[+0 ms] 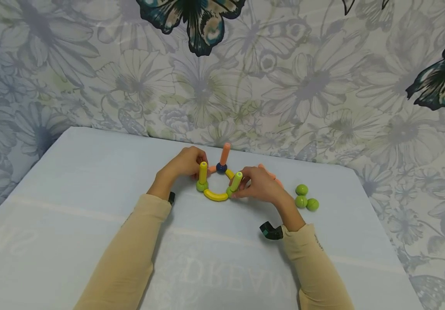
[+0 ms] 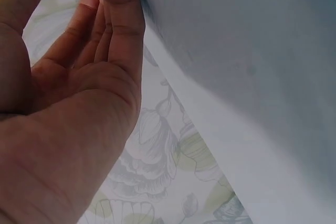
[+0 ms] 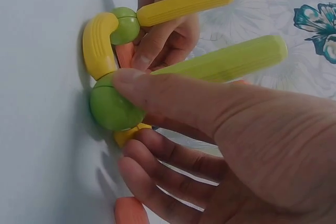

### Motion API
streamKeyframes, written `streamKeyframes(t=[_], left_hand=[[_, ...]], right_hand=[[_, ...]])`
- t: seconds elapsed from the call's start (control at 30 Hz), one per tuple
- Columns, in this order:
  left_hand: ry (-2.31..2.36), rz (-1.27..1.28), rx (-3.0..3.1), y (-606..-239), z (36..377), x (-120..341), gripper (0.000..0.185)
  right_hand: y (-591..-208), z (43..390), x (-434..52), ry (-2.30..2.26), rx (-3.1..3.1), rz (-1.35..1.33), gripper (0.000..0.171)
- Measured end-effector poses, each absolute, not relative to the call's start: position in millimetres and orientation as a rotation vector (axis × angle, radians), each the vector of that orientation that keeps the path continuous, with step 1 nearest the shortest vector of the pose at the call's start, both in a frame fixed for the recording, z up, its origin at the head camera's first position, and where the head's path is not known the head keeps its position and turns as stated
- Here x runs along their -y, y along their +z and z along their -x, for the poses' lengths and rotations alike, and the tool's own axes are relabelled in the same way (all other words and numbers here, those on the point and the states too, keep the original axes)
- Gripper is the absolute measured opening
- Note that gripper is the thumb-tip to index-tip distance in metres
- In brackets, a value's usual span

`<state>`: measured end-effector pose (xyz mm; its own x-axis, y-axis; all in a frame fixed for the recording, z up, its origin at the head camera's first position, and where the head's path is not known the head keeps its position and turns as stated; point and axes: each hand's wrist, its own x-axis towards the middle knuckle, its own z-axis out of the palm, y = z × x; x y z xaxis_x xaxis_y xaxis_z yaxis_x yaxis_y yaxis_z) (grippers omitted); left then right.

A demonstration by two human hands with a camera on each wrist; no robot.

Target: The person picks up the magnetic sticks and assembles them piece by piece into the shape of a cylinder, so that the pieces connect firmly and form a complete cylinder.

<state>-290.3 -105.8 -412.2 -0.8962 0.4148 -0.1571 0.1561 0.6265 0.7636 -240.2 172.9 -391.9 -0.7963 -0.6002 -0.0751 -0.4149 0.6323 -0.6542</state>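
Two hands work a ring of sticks and balls [image 1: 215,196] at mid-table. Our right hand [image 1: 259,185] pinches the green stick [image 1: 236,181] by its ball [image 3: 113,106]; our left hand [image 1: 183,163] curls behind, grip unclear. We judge the pieces light, stiff and easily separated, so we hold near joints.

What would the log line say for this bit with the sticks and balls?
left hand: holds ring | right hand: pinches green ball | spare balls: on table

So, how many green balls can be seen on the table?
5. Three loose green balls lie beside the right hand. Two more sit in the ring, under the yellow stick and the green stick. Hands may hide others.
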Motion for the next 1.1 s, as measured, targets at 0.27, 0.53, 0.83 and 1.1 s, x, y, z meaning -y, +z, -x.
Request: streamKeyframes(t=[0.27, 0.53, 0.83, 1.1], left_hand=[[1.12, -0.406, -2.533, -411, 287, 106, 0.02], [1.106, -0.356, -2.503, -410, 285, 107, 0.022], [1.15, -0.364, -2.473, -410, 285, 105, 0.027], [1.139, -0.343, -2.463, -410, 286, 107, 0.026]], right_hand=[[-394, 242, -172, -0.905, -2.585, 0.767, 0.025], [-393, 243, -170, -0.929, -2.579, 0.727, 0.025], [-377, 235, -193, -0.913, -2.675, 0.691, 0.035], [-378, 219, -260, -0.939, -2.895, 0.461, 0.03]])
